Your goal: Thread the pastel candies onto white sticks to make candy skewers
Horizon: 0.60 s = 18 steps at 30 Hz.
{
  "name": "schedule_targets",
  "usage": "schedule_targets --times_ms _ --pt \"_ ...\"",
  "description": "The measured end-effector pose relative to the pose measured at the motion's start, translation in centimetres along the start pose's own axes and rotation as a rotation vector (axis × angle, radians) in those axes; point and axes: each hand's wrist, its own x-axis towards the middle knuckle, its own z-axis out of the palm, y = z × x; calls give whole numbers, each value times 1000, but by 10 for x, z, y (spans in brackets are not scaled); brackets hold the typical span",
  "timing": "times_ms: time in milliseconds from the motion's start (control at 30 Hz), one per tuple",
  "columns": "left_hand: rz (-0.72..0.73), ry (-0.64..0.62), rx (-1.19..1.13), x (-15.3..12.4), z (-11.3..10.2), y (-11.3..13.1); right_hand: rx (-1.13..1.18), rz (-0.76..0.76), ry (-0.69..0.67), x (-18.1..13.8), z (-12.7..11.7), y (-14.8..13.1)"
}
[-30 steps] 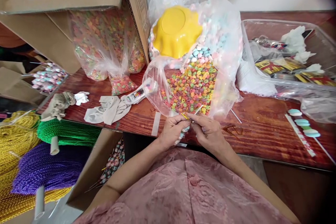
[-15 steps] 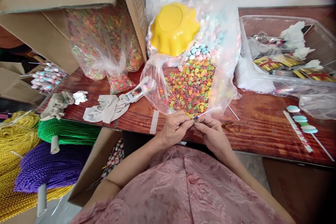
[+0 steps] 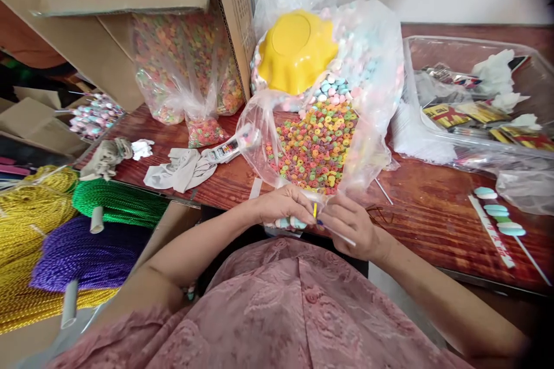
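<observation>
My left hand [image 3: 283, 206] is closed around a candy skewer [image 3: 291, 222] whose pale blue and pink pieces show under the fingers. My right hand [image 3: 351, 225] pinches a thin white stick [image 3: 341, 236] and a short yellow strip [image 3: 315, 209] where the two hands meet. Both hands sit at the table's near edge, just in front of an open clear bag of coloured ring candies [image 3: 318, 147]. A yellow bowl [image 3: 295, 52] lies upside down on pastel candies behind that bag.
A cardboard box [image 3: 130, 23] with bagged ring candies stands at the back left. A clear tray [image 3: 476, 98] of wrappers is at the right, a finished skewer [image 3: 502, 216] in front of it. Spools of green [image 3: 116, 204], purple and yellow cord lie at the lower left. Cloths [image 3: 179, 168] lie on the table.
My hands have drawn back from the bag toward my body. The white stick now points down and right instead of up toward the bag, and the left hand covers the candies.
</observation>
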Motion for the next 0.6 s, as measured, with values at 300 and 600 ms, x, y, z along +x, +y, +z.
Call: schedule_targets --times_ms 300,600 --pt "-318 -378 -21 9 -6 1 -46 -280 -167 14 -18 -9" --pt "-203 -550 260 19 -30 28 -179 -69 -189 21 -12 -9"
